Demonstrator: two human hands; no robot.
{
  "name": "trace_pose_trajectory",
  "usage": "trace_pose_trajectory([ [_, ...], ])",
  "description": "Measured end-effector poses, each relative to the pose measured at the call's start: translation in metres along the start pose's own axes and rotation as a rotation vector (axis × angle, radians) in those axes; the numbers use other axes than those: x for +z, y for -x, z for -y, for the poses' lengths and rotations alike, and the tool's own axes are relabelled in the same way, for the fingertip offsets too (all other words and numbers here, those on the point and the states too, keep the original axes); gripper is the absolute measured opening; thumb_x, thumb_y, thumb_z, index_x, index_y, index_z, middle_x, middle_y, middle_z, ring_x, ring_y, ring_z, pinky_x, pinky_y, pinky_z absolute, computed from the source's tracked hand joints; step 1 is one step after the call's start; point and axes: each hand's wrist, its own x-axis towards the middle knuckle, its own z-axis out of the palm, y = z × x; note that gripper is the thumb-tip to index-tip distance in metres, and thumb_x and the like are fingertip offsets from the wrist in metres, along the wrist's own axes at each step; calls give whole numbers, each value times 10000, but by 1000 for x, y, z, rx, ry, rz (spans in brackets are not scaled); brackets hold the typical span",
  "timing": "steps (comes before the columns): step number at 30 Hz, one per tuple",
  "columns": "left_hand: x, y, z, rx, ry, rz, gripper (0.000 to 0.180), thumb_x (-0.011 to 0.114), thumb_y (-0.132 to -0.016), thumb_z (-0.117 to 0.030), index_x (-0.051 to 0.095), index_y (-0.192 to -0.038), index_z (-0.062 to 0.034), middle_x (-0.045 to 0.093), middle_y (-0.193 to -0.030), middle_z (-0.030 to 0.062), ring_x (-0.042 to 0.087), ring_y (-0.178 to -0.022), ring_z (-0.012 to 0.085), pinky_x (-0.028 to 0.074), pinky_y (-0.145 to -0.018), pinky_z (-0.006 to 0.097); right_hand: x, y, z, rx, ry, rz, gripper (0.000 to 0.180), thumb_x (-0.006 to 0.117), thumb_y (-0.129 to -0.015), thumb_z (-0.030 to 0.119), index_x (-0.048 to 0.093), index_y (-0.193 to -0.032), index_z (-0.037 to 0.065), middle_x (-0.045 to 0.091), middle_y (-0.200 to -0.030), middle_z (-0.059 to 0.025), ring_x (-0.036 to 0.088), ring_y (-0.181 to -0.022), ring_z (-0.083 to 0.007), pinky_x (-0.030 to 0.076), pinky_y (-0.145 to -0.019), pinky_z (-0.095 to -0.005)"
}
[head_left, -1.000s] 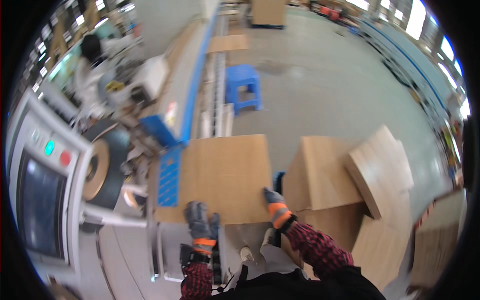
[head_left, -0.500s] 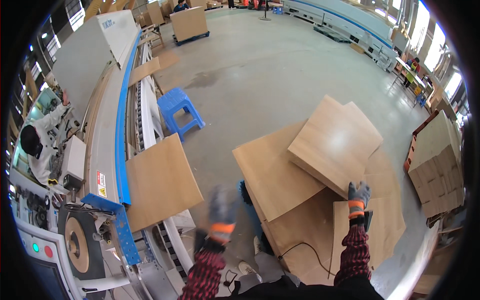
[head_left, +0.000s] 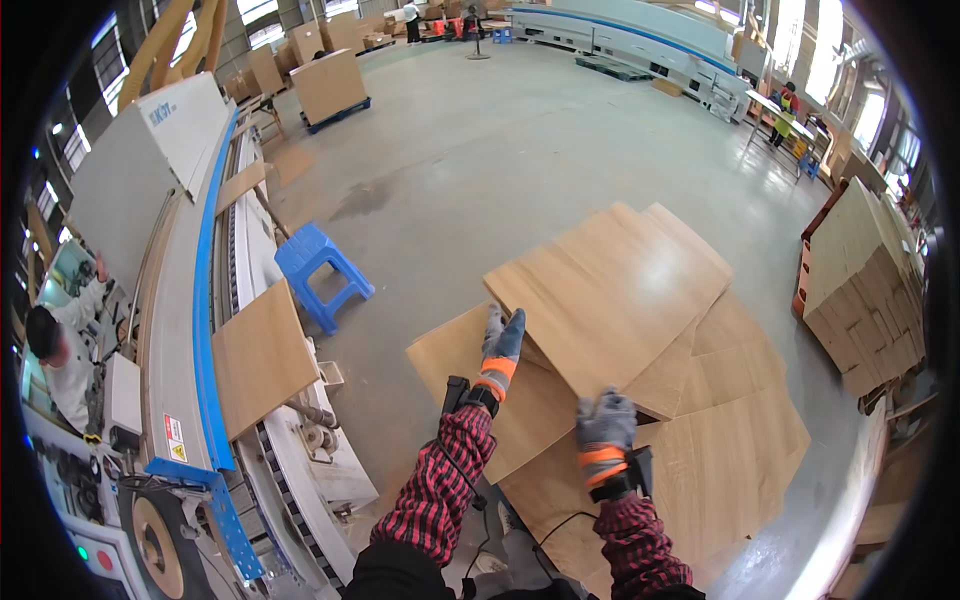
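Observation:
A flat wood-grain panel (head_left: 625, 300) lies uppermost on a stack of similar panels in front of me. My left hand (head_left: 502, 338), in a grey glove with an orange band, grips its left edge. At the near corner of the same panel, my right hand (head_left: 606, 420) has its gloved fingers closed around the edge. Both thumbs and fingertips are partly hidden by the panel. Beneath it, another panel (head_left: 445, 345) juts out to the left, and wider boards (head_left: 735, 440) spread to the right.
On my left runs a long machine with a blue rail (head_left: 205, 330); a panel (head_left: 265, 360) rests on its side rollers. A blue plastic stool (head_left: 322, 275) stands beside it. To the right is a tall board stack (head_left: 865, 290). A cable (head_left: 560, 525) crosses the lower boards.
My left hand has swung right and taken the top panel's left edge. My right hand has moved left along the near edge. The panel has shifted left and turned slightly; the view has shifted too.

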Motion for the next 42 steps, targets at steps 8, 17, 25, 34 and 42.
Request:
trace_pose_trajectory([
  [8,3,51,32,-6,-155,-29,791,617,-762,-432,313,-1298,65,348,-1326,251,333,-1242,330,268,-1019,355,23,-203,-52,-176,-132,-529,383,519,-808,411,575,-898,43,594,-852,-174,553,-770,-349,451,-710,-411],
  [17,62,81,13,-8,-252,-235,945,615,-714,-530,220,-1325,73,351,-1290,304,323,-1213,409,255,-1020,419,69,-289,-183,63,127,-127,577,367,-824,508,647,-859,4,607,-930,-225,542,-939,-390,414,-841,-439],
  [25,-36,155,6,-133,47,-268,684,633,-766,-418,406,-1229,32,555,-1096,171,536,-990,246,396,-876,333,27,-160,-174,28,-42,-35,556,438,-826,512,607,-790,-16,576,-854,-284,539,-791,-442,413,-711,-487],
  [34,-217,387,21,-346,-24,-673,388,550,-837,-338,590,-1062,-25,649,-850,87,597,-788,143,458,-723,314,11,77,-163,2,-889,623,229,622,-815,190,660,-761,-29,629,-680,-37,537,-585,-114,435,-505,-295],
  [42,-297,547,49,-499,-1171,-1201,594,604,-729,-360,497,-1170,23,457,-1197,271,458,-1091,417,400,-879,446,-9,221,-10,-253,-848,880,351,648,-782,306,565,-593,22,560,-551,-16,478,-518,-94,349,-428,-324],
])
